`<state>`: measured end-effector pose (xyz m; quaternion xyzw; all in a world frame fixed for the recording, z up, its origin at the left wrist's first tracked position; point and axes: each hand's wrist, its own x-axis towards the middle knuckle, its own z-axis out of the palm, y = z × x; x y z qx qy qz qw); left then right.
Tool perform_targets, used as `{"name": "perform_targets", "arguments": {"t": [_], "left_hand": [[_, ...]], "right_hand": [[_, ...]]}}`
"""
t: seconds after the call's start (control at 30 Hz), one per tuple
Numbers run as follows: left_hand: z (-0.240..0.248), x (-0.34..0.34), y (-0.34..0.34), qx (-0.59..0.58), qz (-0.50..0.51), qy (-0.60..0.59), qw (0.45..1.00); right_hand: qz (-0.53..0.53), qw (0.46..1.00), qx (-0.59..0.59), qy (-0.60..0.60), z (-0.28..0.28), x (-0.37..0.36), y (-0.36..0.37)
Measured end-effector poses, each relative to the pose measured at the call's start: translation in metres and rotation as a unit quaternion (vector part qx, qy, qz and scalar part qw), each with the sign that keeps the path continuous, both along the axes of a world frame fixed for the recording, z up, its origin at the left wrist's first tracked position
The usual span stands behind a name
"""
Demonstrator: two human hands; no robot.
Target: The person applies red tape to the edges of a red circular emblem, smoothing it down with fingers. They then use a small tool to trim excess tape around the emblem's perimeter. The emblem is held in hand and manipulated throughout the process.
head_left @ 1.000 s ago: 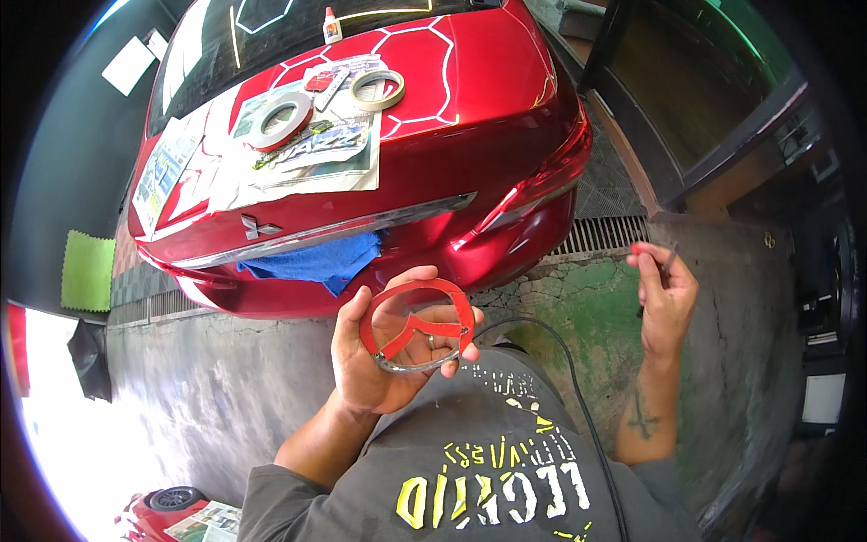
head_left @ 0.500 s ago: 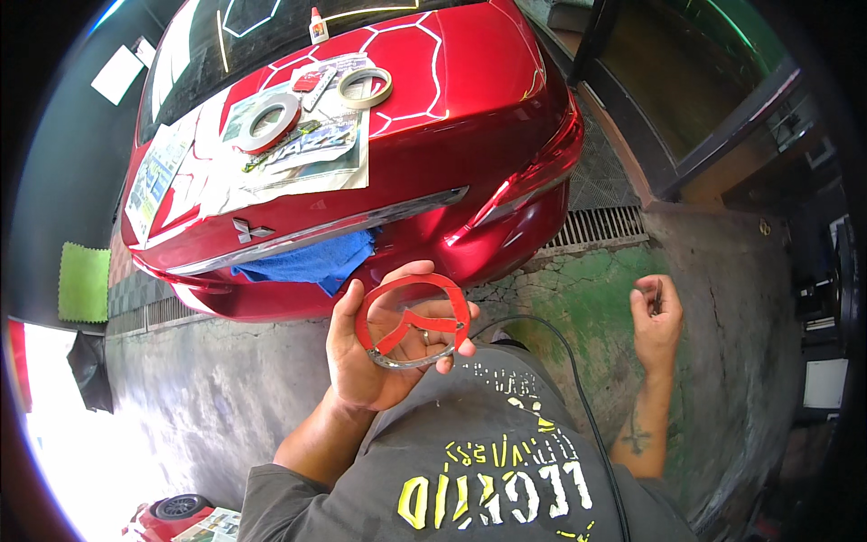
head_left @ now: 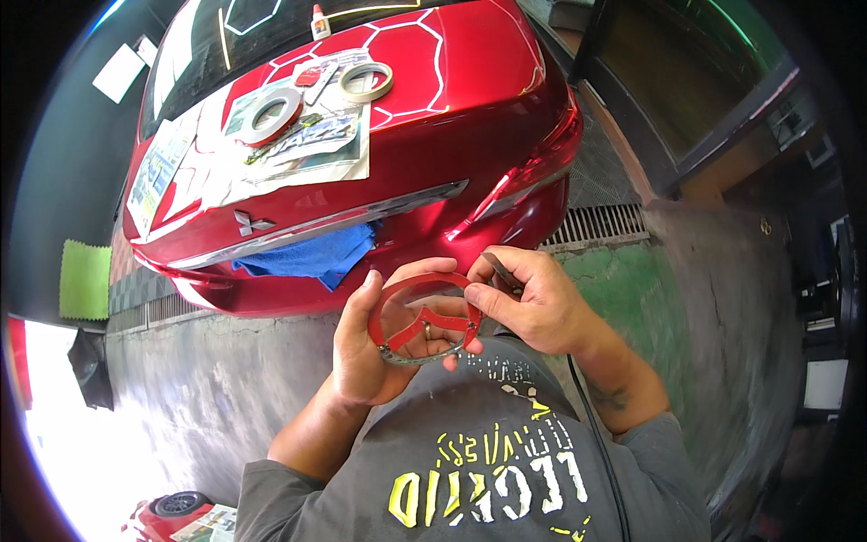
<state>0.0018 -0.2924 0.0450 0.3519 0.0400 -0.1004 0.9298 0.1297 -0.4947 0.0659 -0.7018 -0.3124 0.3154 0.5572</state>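
My left hand [head_left: 359,357] holds an oval car emblem [head_left: 447,322] by its rim, the palm behind it and the fingers curled round. Red adhesive tape covers most of the emblem's back, on the ring and on the winged bar inside it. The lower edge of the ring shows bare and greyish. My right hand [head_left: 546,303] is at the emblem's upper right rim, thumb and fingertips pinched against the red tape there. A thin dark tool [head_left: 502,273] is held in the same hand; its kind I cannot make out.
Ahead stands a red car's rear [head_left: 433,172]. On its trunk lie newspaper [head_left: 334,172], a red-edged tape roll [head_left: 293,113], a masking tape roll [head_left: 386,86] and a small white bottle [head_left: 320,23]. A blue cloth [head_left: 312,257] hangs under the trim. A black cable [head_left: 591,434] runs beside my shirt.
My right hand has come in from the far right to the emblem's rim, bringing the dark tool. My left hand and the emblem have shifted slightly to the right.
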Motion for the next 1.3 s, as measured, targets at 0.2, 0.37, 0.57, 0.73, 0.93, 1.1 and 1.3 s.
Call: {"name": "perform_targets", "arguments": {"t": [0.2, 0.37, 0.57, 0.73, 0.93, 1.1, 1.3], "left_hand": [[-0.005, -0.004, 0.010, 0.006, -0.003, -0.005, 1.000], [-0.015, -0.004, 0.011, -0.086, 0.010, -0.011, 0.996], [-0.022, -0.001, 0.011, -0.199, 0.049, 0.026, 0.979], [-0.022, 0.003, 0.005, -0.216, 0.014, 0.001, 0.976], [-0.017, 0.003, -0.002, -0.223, -0.006, 0.006, 0.975], [-0.017, 0.004, -0.003, -0.230, -0.019, 0.005, 0.973], [-0.017, 0.000, -0.004, -0.214, -0.045, -0.002, 0.976]], "right_hand": [[0.025, 0.994, 0.081, 0.068, -0.018, -0.004, 0.011], [0.026, 0.977, 0.135, 0.164, -0.030, 0.005, 0.005], [-0.068, 0.958, 0.080, -0.268, -0.049, -0.001, -0.007], [-0.055, 0.875, 0.100, -0.470, -0.050, 0.002, -0.004], [-0.071, 0.885, 0.107, -0.448, -0.050, -0.008, -0.002], [-0.041, 0.904, 0.120, -0.409, -0.045, -0.007, -0.009], [0.008, 0.914, 0.118, -0.388, -0.033, -0.006, -0.016]]}}
